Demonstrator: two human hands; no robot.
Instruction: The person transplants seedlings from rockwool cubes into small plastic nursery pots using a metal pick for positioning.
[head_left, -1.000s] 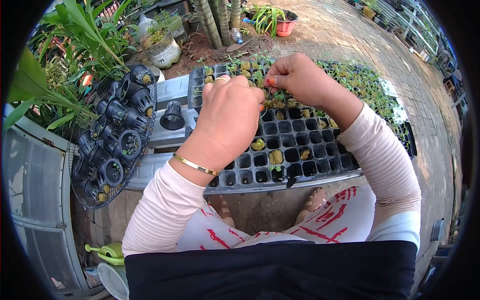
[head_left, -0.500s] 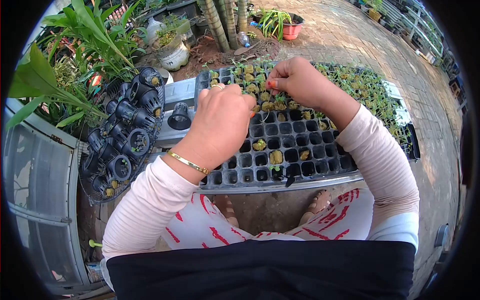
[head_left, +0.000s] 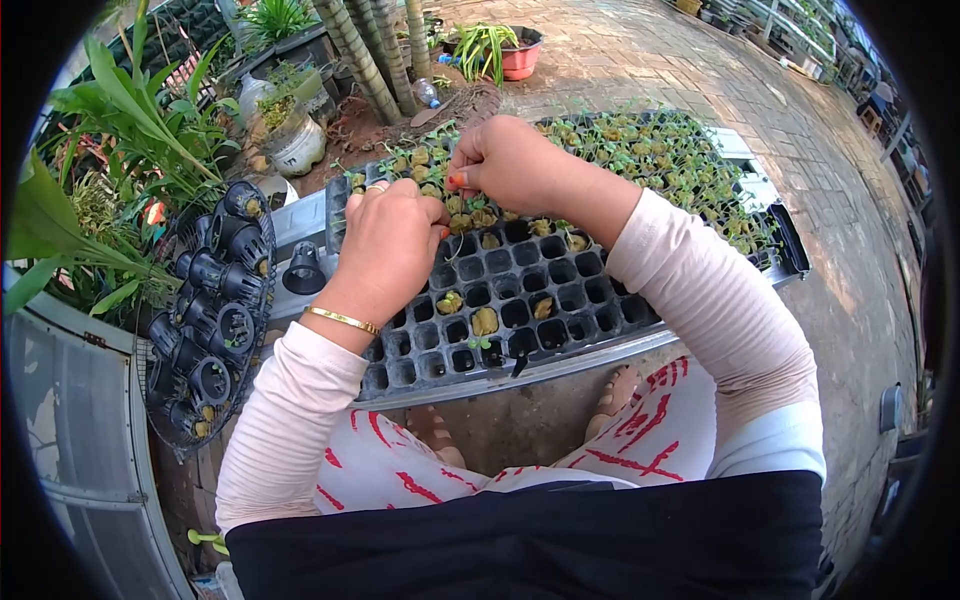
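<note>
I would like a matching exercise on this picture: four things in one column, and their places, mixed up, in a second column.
1. bracelet
2. seedling tray
3. pink pot
4. black net cups

a. in the wire basket
b. far off, beside the trunks
c. on the left wrist
d. under the left hand and right hand

Pairs: 1-c, 2-d, 3-b, 4-a

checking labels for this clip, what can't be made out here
1. What the left hand and right hand pinch: head view, their own curled fingers hide it.
2. Seedling tray cells under the left hand: head view, covered by it.
3. Kind of seedlings in the far tray: head view, too small.
</note>
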